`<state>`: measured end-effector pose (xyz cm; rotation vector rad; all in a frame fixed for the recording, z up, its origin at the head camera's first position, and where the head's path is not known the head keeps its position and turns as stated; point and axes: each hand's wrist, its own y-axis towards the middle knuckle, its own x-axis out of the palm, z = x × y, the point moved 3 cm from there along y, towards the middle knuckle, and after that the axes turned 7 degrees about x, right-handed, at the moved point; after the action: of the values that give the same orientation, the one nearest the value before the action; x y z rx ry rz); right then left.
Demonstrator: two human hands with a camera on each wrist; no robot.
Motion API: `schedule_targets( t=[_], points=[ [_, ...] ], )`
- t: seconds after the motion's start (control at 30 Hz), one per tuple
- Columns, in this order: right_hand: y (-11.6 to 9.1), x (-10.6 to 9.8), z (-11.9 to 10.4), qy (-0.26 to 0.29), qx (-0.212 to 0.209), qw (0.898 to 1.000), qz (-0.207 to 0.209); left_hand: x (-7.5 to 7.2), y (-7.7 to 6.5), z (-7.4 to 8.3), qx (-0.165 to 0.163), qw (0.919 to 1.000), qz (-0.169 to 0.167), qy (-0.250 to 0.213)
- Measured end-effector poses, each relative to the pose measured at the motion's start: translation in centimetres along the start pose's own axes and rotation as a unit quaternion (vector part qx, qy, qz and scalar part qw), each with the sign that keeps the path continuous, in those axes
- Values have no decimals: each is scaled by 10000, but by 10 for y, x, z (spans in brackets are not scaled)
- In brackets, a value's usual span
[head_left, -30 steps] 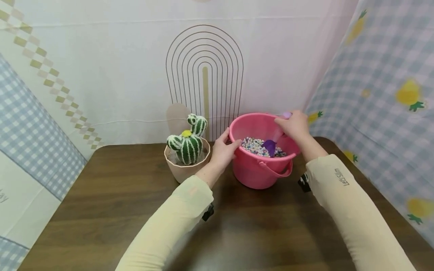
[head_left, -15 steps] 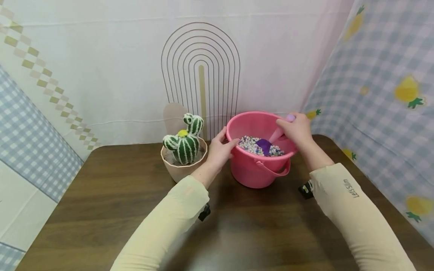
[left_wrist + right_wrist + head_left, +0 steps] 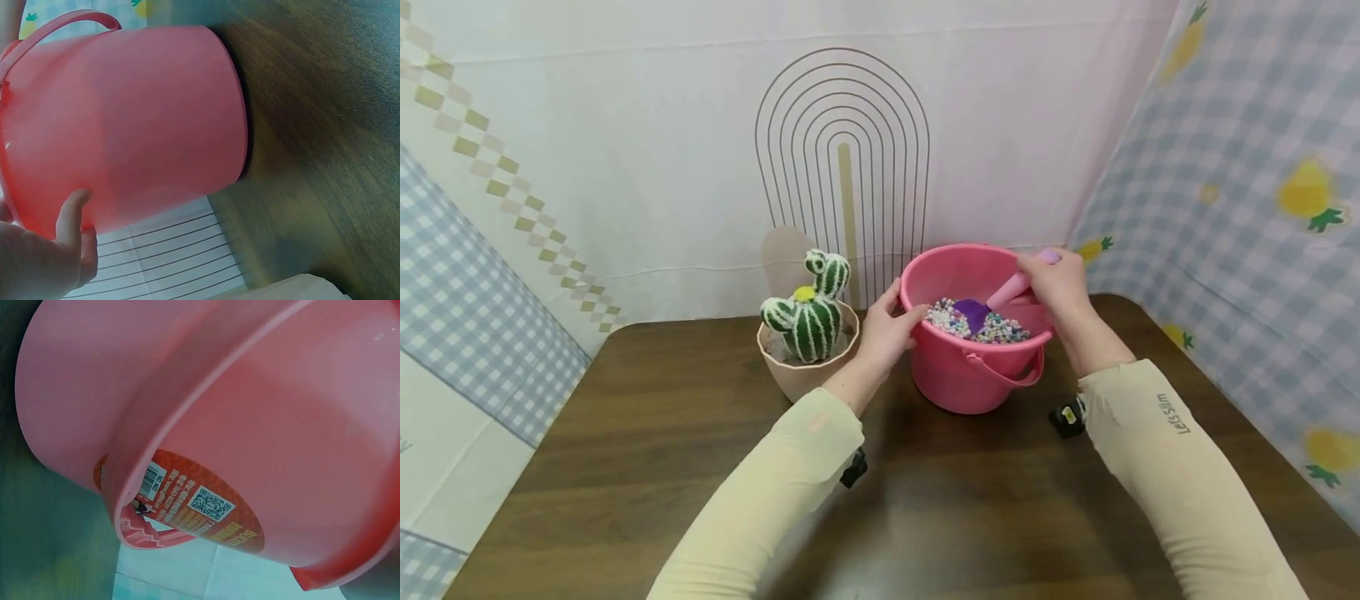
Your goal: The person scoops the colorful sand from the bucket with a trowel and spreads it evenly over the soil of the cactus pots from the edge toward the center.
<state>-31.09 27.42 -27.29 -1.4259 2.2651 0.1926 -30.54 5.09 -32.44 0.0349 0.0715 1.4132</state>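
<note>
A pink bucket [image 3: 958, 383] stands on the table, holding small multicoloured pellets [image 3: 943, 320]. My left hand [image 3: 883, 337] grips its left rim; in the left wrist view, fingers of the left hand [image 3: 40, 259] lie against the outer wall. Over the right rim, my right hand [image 3: 1058, 282] holds a toy shovel [image 3: 973, 313] by its lilac handle. Its purple blade rests among the pellets, partly covered by them, and the handle slants up to the right. The right wrist view shows the bucket's wall [image 3: 69, 394] and a red label [image 3: 206, 509]; hand and shovel are out of sight there.
Left of the bucket, close to my left forearm, a knitted cactus [image 3: 814, 329] sits in a beige pot [image 3: 797, 383]. The bucket's handle [image 3: 1026, 377] hangs down at its front right. Patterned cloth [image 3: 1000, 125] hangs behind the brown table [image 3: 662, 433].
The shovel's blade has moved left through the pellets, and its handle leans further to the right. My left hand keeps its hold on the rim. The head view has shifted slightly.
</note>
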Motion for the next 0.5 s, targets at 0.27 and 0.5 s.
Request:
schedule_targets(
  t=[0.27,0.5],
  points=[
    [1,1,0,1544,464,9866,-239,-1,1,0,30,10000,22,26],
    [-1,-3,2,2023,622,9770,-250,1,-1,-1,10,10000,-15,0]
  ],
)
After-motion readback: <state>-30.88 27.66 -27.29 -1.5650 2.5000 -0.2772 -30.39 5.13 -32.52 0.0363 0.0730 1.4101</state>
